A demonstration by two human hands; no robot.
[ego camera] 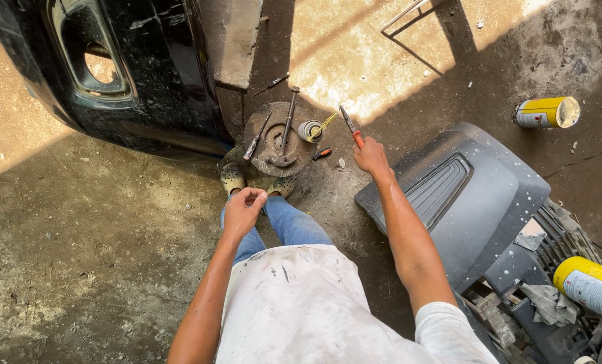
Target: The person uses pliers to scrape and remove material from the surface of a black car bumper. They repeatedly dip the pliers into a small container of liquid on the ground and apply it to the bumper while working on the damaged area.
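The right hand (370, 156) grips the red-handled pliers (350, 125) by the rusty disc (277, 138), seemingly picking a tool, while the left hand (243, 207) hangs loosely curled, apparently empty.

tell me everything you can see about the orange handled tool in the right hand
The pliers are slim, with orange grips and dark metal jaws tapering to a narrow tip. The right hand grasps the handle end, so only a short stretch of orange shows above the fingers. The tool slants up and to the left, its tip held just above the sunlit concrete floor, close beside the rusty round disc. Whether the tip touches anything cannot be told. The jaws look closed.
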